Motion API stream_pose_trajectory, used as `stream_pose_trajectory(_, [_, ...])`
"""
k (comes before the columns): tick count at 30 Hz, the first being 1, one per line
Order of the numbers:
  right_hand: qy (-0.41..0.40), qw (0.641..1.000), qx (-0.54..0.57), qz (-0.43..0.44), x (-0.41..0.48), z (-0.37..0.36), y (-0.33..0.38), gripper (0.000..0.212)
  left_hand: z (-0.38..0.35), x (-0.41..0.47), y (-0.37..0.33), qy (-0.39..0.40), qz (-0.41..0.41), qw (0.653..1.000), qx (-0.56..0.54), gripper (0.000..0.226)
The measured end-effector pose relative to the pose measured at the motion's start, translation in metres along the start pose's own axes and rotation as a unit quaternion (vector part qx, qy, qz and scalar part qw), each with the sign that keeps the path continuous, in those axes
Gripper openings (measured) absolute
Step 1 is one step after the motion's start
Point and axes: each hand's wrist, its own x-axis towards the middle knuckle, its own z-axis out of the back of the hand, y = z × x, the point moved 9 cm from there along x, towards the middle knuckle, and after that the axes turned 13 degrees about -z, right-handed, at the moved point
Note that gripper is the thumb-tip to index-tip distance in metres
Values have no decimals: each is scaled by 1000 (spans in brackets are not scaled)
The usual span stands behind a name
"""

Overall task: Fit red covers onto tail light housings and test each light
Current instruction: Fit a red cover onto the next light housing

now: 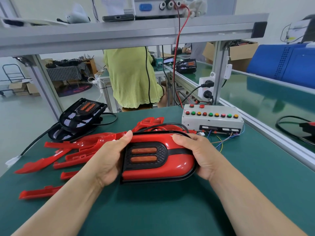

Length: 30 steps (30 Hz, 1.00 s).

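Observation:
A tail light (158, 158) with its red cover on and two orange strips in a black centre panel is held above the green table. My left hand (110, 155) grips its left end, thumb on the top edge. My right hand (199, 154) grips its right end, thumb on top. A black cable runs from the light's back toward the test box (213, 119). Loose red covers (71, 154) lie piled to the left. Uncovered black housings (81, 114) are stacked at the far left.
The grey test box with coloured buttons stands at the back right, thin wires trailing beside it. An aluminium frame and shelf (129, 31) run overhead. A person in a green top (131, 77) sits beyond the table. A green conveyor (265, 97) runs along the right.

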Motion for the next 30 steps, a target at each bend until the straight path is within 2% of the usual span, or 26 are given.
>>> stream_pose_trajectory(7, [2,1000,3,7,-3,-4,3,25,2,-1,-3,-38,-17,999,-1,53])
stream_pose_trajectory(13, [-10,1000,0,25,-4,-4,4,28,6,1,-4,-56,-32,998,19,47])
stream_pose_trajectory(21, [0,999,-21,39,-5,-8,7,28,0,0,-4,15,-10,1000,-7,55])
stream_pose_trajectory(25, [6,998,-46,36,-6,-12,3,37,-5,-3,-5,43,1,999,-21,45])
stream_pose_trajectory(30, [15,999,-27,27,-6,-8,6,24,-15,-11,-10,138,10,988,-62,57])
